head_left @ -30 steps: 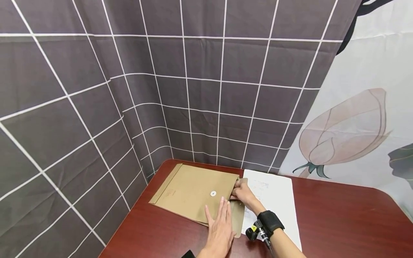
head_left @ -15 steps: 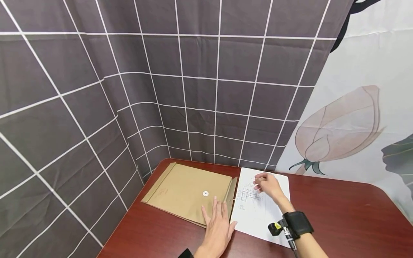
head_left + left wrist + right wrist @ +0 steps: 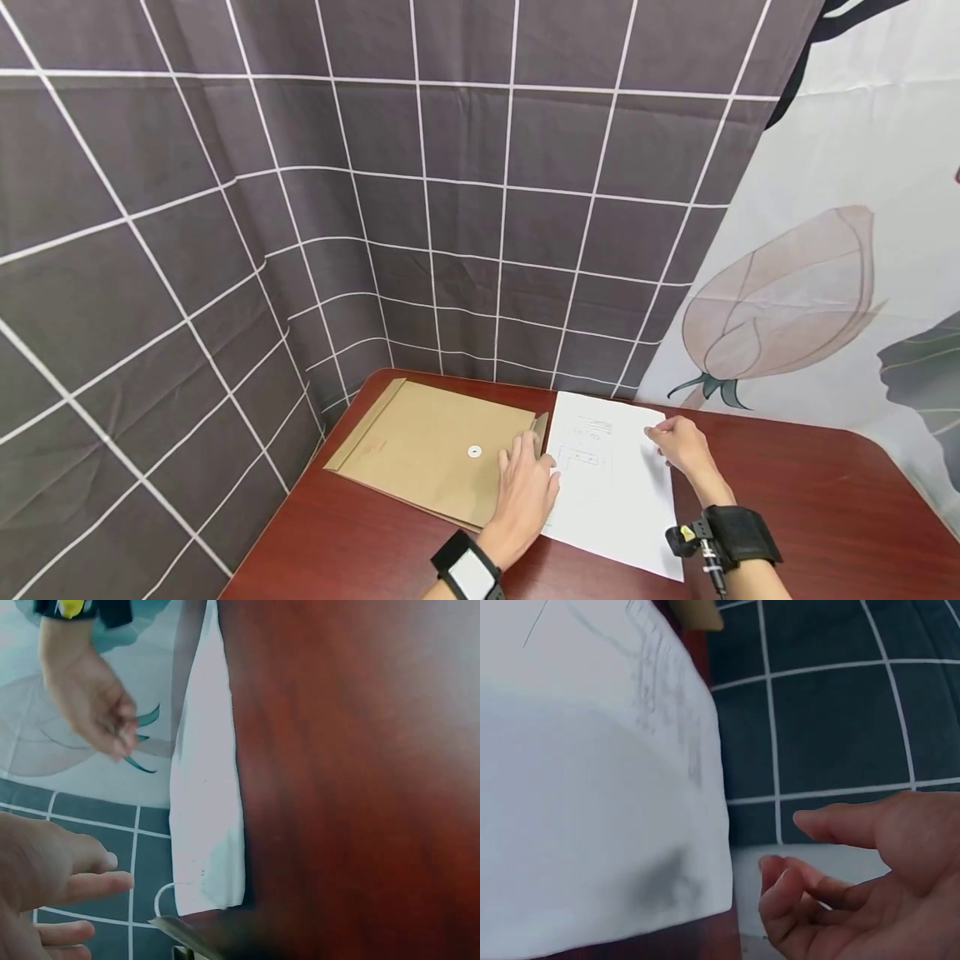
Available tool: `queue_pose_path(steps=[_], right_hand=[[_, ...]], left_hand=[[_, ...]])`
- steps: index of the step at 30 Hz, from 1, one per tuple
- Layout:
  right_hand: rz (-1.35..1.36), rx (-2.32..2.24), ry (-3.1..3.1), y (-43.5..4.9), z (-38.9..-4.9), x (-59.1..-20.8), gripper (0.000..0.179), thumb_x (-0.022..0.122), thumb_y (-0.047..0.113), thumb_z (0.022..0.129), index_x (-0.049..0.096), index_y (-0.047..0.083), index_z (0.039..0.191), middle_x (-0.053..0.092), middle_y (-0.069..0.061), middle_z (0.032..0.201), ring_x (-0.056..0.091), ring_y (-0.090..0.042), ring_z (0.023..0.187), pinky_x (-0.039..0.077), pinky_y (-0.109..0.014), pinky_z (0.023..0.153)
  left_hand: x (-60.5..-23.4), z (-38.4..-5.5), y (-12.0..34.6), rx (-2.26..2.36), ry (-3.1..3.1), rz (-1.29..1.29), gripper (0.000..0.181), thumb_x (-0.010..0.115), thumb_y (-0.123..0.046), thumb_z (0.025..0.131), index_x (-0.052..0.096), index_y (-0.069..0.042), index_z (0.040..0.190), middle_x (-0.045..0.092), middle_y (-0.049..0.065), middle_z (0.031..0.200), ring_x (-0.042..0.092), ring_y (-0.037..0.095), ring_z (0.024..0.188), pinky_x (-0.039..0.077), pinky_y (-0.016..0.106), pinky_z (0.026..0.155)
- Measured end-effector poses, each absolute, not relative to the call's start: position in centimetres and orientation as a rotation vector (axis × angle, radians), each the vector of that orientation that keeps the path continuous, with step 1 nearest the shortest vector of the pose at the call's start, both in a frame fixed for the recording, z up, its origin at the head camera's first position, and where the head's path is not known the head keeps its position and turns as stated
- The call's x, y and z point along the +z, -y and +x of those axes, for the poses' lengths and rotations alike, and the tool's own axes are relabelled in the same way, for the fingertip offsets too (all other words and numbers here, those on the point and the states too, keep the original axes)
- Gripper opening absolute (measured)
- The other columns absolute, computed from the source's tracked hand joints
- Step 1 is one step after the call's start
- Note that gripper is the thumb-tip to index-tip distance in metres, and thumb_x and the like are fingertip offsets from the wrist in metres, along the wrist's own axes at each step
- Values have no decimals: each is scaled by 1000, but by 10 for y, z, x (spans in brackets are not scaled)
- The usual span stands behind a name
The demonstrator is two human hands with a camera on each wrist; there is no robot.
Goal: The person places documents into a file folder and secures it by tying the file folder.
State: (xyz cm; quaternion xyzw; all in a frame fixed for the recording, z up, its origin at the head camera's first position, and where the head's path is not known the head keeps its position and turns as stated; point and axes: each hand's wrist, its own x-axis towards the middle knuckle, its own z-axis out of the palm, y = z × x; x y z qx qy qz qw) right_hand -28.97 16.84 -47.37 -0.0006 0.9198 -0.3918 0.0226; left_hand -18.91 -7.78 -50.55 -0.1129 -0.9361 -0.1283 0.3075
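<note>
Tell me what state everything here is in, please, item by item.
Envelope: lying flat, unfastened
Flap: open, not over the button
Button: uncovered
Paper: unfolded, printed side up, outside the envelope
Left hand: holding nothing, by the flap
Right hand: holding nothing, near the paper's far right corner
Wristbands: worn, one on each arm
Dark cloth: hanging, creased

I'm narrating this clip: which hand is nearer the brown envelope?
Left. The left hand is at one end of the brown envelope; the right hand is across the white paper from it.
</note>
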Motion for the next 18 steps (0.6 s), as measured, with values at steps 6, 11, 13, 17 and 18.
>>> queue_pose_path(steps=[6,11,13,17,18], right_hand=[[35,-1027,-2910,-178,-284,-478,32,61,18,90,56,-13,86,53,-13,68,52,-26,63,43,-37,57],[110,-921,-2911,-180,-278,-481,47,65,21,88,48,-21,104,56,-25,82,53,-34,72,46,-45,64],[125,-870,-2901,-179,-277,-484,52,68,22,87,47,-22,107,55,-28,85,53,-36,74,46,-47,65],[131,-759,-2904,-176,-277,-491,63,74,24,81,44,-24,109,52,-34,91,52,-41,79,47,-52,69],[132,-731,-2906,-175,-277,-493,66,76,24,80,43,-25,109,50,-35,91,52,-42,80,47,-53,70]], left_hand=[[-502,-211,65,-234,2594,-258,19,75,-25,80,70,-7,76,52,17,124,37,32,130,36,51,96],[-505,-222,55,-106,2640,-210,25,71,-25,81,71,-4,69,52,20,126,28,38,136,32,56,102],[-506,-227,53,-27,2652,-174,29,71,-30,82,71,-6,66,52,18,124,27,39,137,31,58,102],[-511,-236,48,111,2744,-45,38,69,-48,82,76,-12,73,52,16,126,27,38,137,28,58,103],[-512,-238,47,124,2772,-13,40,68,-51,81,76,-13,75,52,16,127,27,38,137,27,59,103]])
